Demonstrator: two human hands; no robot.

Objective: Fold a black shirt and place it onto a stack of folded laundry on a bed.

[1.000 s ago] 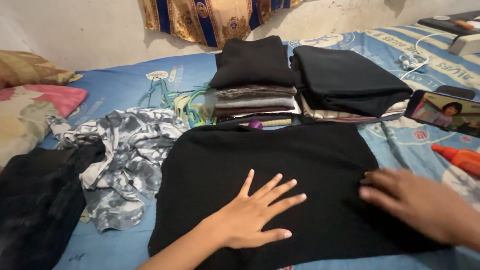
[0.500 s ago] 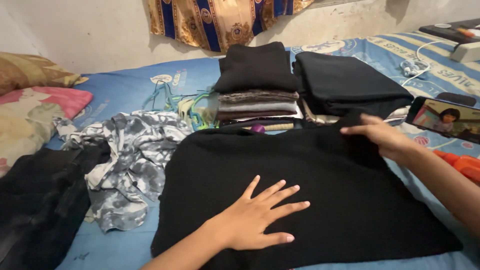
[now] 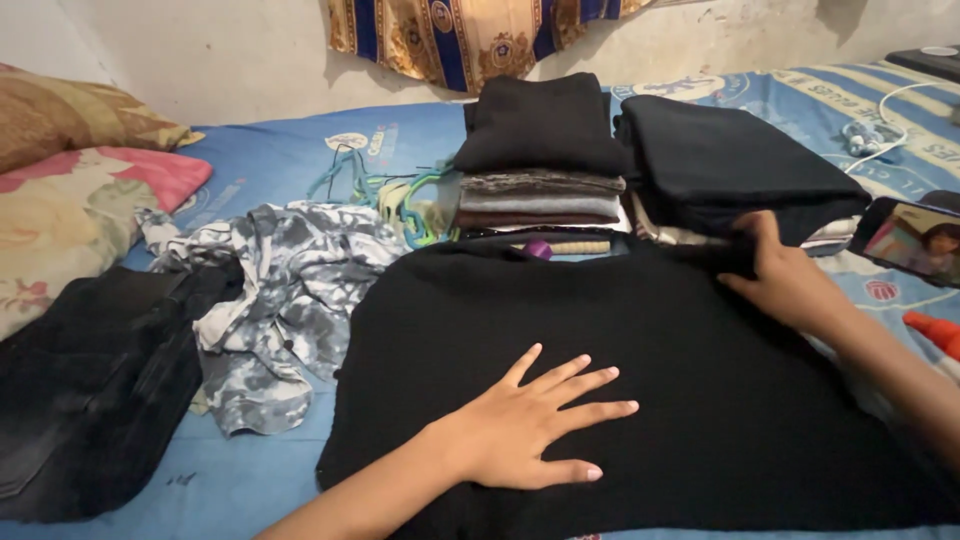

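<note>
Your left hand [image 3: 525,430] lies flat and open, fingers spread, on the near middle of the black garment [image 3: 650,400], pressing nothing but the cloth. Your right hand [image 3: 785,275] is at the garment's far right corner, fingers curled over the black fabric there; it looks like a pinch on the edge, though the cloth hides the fingertips.

The black garment is spread across the blue bedsheet [image 3: 270,150], filling the near centre. Its left edge runs just beside the crumpled grey patterned shirt [image 3: 280,290], and dark jeans [image 3: 90,380] lie further left. Its far edge touches the stack of folded clothes [image 3: 540,160], with a second folded black pile [image 3: 730,160] to the right of it. At the right edge a phone [image 3: 915,240] sits near your right wrist, with an orange object [image 3: 935,330] just near of it. Pillows [image 3: 70,190] crowd the far left. Open sheet shows only at the near left and far left middle.
</note>
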